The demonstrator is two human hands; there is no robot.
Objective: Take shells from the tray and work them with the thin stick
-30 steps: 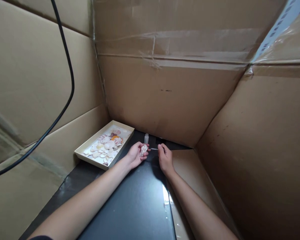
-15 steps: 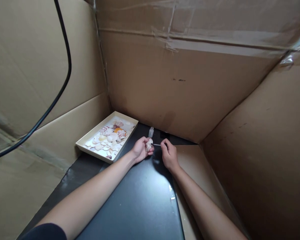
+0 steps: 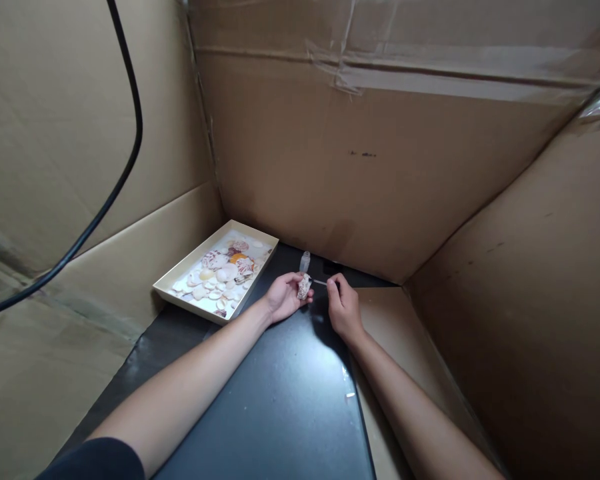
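Over the dark table, my left hand (image 3: 283, 297) is closed on a small whitish, speckled shell (image 3: 305, 287), held by the fingertips. My right hand (image 3: 344, 305) pinches a thin stick-like tool with a dark tip, perhaps a small brush (image 3: 320, 282). The tool points left, its tip at the shell's upper right edge; whether it touches I cannot tell. Just behind the shell stands a small clear bottle (image 3: 305, 261). To the left of my hands lies a shallow cream tray (image 3: 190, 309) with several shells in white, orange and purple-striped colours.
Cardboard walls (image 3: 290, 133) enclose the table (image 3: 260, 400) on the left, back and right. A flat cardboard sheet (image 3: 387, 320) lies along the right side, under my right forearm. A black cable (image 3: 136, 120) hangs at the upper left.
The shell has turned more upright in my left hand. My right hand and the tool have shifted slightly right, the tool now slanting up toward the shell's top edge. The view has shifted a little.
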